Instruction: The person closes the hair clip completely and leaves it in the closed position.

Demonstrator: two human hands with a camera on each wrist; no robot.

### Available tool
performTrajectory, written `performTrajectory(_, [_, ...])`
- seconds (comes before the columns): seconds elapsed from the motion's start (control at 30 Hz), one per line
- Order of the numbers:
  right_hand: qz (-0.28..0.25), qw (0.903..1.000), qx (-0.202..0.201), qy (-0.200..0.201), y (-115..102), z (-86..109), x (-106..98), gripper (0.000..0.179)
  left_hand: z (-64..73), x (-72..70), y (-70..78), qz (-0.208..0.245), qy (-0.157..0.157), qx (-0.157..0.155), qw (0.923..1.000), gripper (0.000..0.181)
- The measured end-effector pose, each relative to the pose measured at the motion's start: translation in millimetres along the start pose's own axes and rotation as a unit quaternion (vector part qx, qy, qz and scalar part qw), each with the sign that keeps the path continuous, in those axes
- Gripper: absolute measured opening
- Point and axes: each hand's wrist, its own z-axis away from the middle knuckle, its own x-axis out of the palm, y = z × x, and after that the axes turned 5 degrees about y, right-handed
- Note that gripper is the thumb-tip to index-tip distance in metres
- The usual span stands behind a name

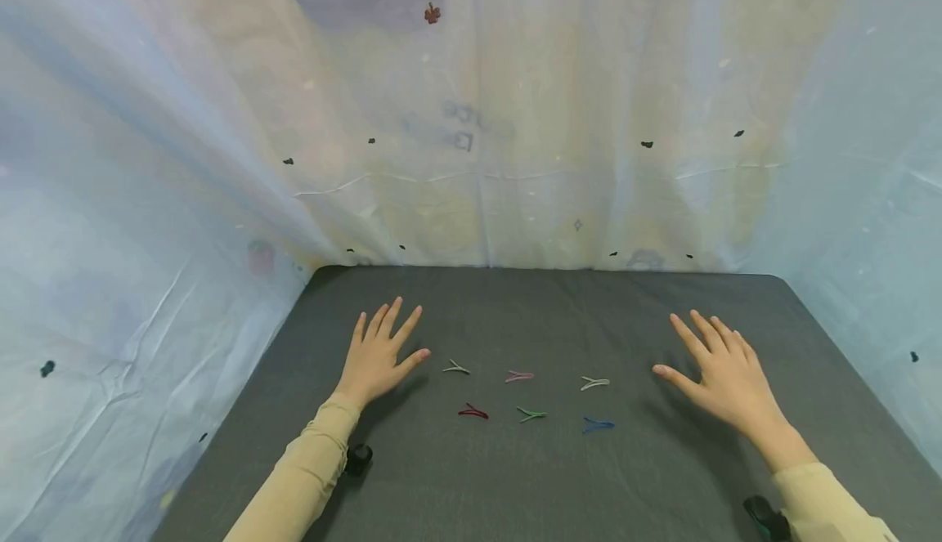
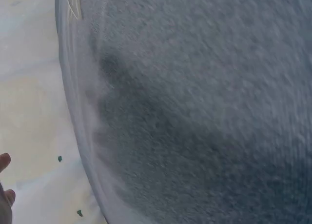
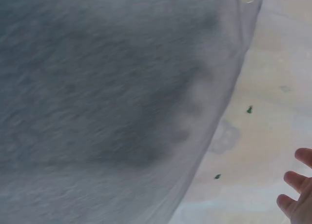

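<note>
Small V-shaped hair clips lie in two rows on the dark grey cloth. The back row has a pale grey clip (image 1: 456, 368), a pink clip (image 1: 519, 377) and a cream clip (image 1: 595, 382). In front of them are a red clip (image 1: 474, 412), a green clip (image 1: 531, 414) and a blue clip (image 1: 599, 424). My left hand (image 1: 374, 365) hovers left of the rows, fingers spread, its thumb pointing towards the pale grey clip. On the other side my right hand (image 1: 728, 380) is held over the cloth, fingers spread and holding nothing. Only fingertips show in each wrist view.
The grey cloth (image 1: 471, 485) covers a table with rounded far corners. A pale patterned curtain (image 1: 515, 117) hangs behind the table and along both sides. Dark wrist straps show at the left cuff (image 1: 358, 459) and right cuff (image 1: 767, 517).
</note>
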Motion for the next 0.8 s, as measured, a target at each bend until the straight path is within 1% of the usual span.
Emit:
performTrajectory(0.1, [-0.005, 0.9999, -0.01, 0.011, -9.0, -7.1, -7.4, 0.083, -2.7, -2.6, 3.6, -0.006, 0.024, 0.013, 0.9996, 0.072])
performTrajectory(0.2, [-0.014, 0.9993, -0.02, 0.029, -20.0, -13.4, -12.5, 0.075, -5.0, -6.3, 8.8, 0.002, 0.049, 0.026, 0.9984, 0.068])
performTrajectory(0.3, [-0.029, 0.9978, -0.028, 0.052, -32.3, -19.9, -14.9, 0.064, -6.6, -8.6, 12.7, 0.011, 0.071, 0.037, 0.9967, 0.06])
performTrajectory(0.4, [-0.049, 0.9965, -0.029, 0.061, -45.9, -26.3, -16.1, 0.054, -7.4, -10.6, 15.7, 0.017, 0.089, 0.046, 0.9948, 0.051])
performTrajectory(0.5, [-0.068, 0.9955, -0.027, 0.061, -59.4, -33.0, -16.5, 0.048, -8.1, -11.9, 18.4, 0.018, 0.096, 0.047, 0.994, 0.043])
performTrajectory(0.6, [-0.086, 0.9942, -0.027, 0.059, -71.7, -39.1, -15.1, 0.044, -8.4, -12.0, 20.8, 0.019, 0.094, 0.037, 0.9947, 0.036])
performTrajectory(0.8, [-0.126, 0.9904, -0.026, 0.051, -95.2, -50.4, -9.9, 0.042, -9.6, -13.0, 26.5, 0.036, 0.096, 0.022, 0.9945, 0.026])
